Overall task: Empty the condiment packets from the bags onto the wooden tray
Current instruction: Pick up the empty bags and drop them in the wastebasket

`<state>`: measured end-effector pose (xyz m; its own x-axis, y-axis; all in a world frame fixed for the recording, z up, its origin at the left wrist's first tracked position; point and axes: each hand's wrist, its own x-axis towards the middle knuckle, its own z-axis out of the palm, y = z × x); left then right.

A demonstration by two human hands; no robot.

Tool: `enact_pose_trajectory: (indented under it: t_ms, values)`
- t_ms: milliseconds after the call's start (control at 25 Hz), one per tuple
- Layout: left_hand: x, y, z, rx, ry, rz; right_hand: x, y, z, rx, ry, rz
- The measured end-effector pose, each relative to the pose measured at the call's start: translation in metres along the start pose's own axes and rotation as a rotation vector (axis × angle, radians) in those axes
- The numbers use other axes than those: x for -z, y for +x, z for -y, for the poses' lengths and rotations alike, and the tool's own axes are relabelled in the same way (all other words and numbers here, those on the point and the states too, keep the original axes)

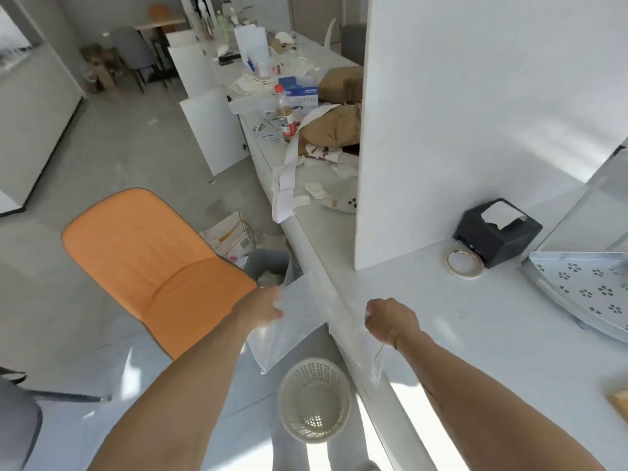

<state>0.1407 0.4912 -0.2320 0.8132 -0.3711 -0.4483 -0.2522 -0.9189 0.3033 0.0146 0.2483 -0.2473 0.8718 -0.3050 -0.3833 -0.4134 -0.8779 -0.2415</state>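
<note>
My left hand (268,309) grips a clear, empty-looking plastic bag (292,321) beside the table's edge, above the floor and close to a grey bin (268,266). My right hand (390,317) is curled over the table's front edge and pinches a second clear bag (373,362) that hangs down below it. A corner of the wooden tray (619,404) shows at the far right edge. No condiment packets are visible.
A white mesh basket (314,399) stands on the floor below my hands. An orange chair (146,266) is at left. On the white table (441,317) sit a tape roll (464,263), a black tissue box (496,231), a white perforated tray (584,287) and a white divider (458,113).
</note>
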Motion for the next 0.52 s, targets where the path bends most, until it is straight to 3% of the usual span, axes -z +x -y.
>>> enact_pose_trajectory:
  t_ms: [200, 520]
  values:
    - [-0.019, -0.017, 0.061, 0.130, -0.100, -0.009, -0.032, 0.002, 0.049, -0.028, -0.054, 0.025]
    - [-0.093, -0.011, 0.107, 0.334, -0.375, 0.074, -0.103, 0.014, 0.063, -0.130, -0.011, 0.098]
